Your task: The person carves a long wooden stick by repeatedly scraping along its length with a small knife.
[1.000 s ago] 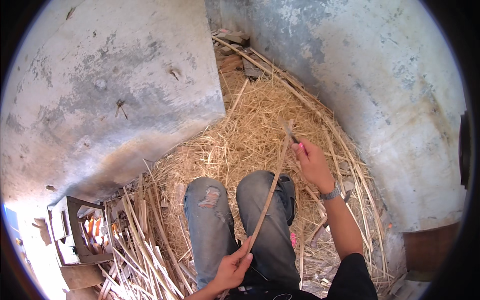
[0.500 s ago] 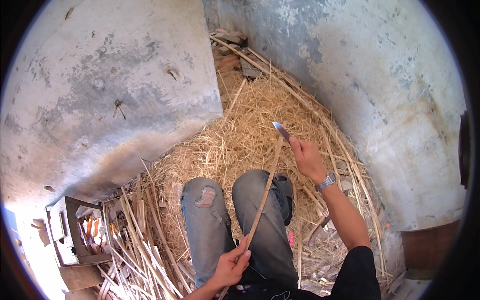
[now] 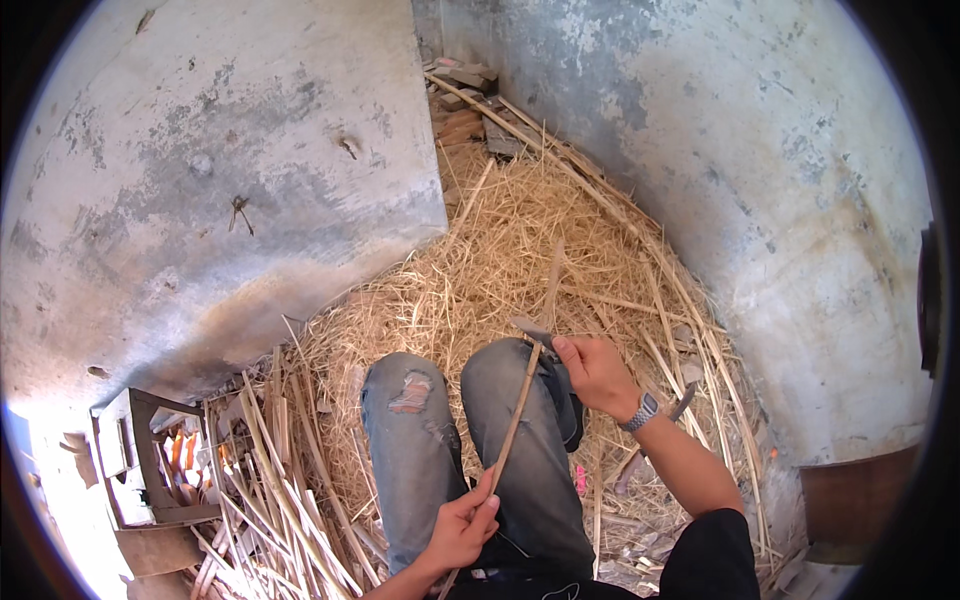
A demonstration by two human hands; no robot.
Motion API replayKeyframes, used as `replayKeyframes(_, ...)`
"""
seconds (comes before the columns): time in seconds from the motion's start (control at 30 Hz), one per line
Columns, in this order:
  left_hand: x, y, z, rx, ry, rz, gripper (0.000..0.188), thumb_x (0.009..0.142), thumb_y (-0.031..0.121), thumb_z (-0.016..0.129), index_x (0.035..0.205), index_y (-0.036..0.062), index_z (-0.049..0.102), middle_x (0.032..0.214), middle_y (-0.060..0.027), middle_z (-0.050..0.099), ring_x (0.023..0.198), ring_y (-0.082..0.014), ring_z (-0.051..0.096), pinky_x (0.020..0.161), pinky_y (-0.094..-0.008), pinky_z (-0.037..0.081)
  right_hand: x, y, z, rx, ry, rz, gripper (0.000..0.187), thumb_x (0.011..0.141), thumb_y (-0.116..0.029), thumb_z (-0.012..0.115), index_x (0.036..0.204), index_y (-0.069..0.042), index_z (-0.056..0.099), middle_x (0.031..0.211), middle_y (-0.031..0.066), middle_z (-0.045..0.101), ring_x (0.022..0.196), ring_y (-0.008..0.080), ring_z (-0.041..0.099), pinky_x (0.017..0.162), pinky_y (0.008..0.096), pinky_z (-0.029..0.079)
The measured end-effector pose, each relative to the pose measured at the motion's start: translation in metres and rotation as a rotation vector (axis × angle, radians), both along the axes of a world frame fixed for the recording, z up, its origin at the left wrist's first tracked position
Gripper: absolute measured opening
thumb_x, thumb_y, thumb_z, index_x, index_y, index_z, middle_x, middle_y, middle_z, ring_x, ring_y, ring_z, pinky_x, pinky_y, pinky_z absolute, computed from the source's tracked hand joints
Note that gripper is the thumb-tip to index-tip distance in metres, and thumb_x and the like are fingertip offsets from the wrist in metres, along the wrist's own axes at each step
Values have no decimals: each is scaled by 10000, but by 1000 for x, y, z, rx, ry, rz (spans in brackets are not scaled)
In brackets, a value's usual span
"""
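Note:
My left hand (image 3: 464, 525), low in the head view, is closed around a long thin strip of bamboo or wood (image 3: 517, 410). The strip slants up and right across my right thigh. My right hand (image 3: 600, 375) grips a small knife (image 3: 531, 327); the fingers cover its handle. The blade lies across the strip's upper part, just past my right knee. Beyond the blade a pale, blurred length (image 3: 554, 280) points away from me; I cannot tell whether it is still joined to the strip.
Straw-like shavings (image 3: 480, 260) cover the floor. Several split strips (image 3: 285, 490) are piled at my left beside a dark open frame (image 3: 150, 460). A dark curved blade (image 3: 684, 402) lies right of my legs. Worn plaster walls (image 3: 330, 130) stand left and right, with rubble (image 3: 465, 75) in the far corner.
My right hand and the knife have come down and nearer to me along the strip, from its far end. The pale length past the blade now shows. My left hand has hardly moved.

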State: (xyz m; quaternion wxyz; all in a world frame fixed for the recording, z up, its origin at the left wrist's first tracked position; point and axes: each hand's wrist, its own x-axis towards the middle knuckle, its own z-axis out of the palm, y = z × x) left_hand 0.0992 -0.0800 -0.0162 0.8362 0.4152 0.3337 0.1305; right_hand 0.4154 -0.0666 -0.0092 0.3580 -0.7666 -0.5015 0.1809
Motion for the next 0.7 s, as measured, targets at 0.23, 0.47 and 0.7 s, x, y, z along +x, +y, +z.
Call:
replayKeyframes(0.23,-3,-12,-2,103,-16,-35,511,1068,32,490,1567,76,387,693,58,364,528,-33,291,487,-227,278,53,35,19,95,-93,-187,535,1058,-392,482,771,35,628,549,193,493,483,330,464,524,450,383)
replayKeyframes(0.47,7,-7,2,135,62,-1,513,1069,30,479,1570,78,380,686,58,355,520,-33,291,477,-225,271,2,8,3,-1,3,-2,528,1067,-358,470,742,42,582,522,151,428,470,264,390,495,416,354)
replayKeyframes(0.7,-3,1,-7,-24,-45,24,496,1080,68,486,1567,91,392,696,68,335,519,-26,296,471,-227,282,-62,-31,7,-66,130,-10,474,1047,-363,508,778,-3,659,587,227,565,576,425,600,533,473,447)
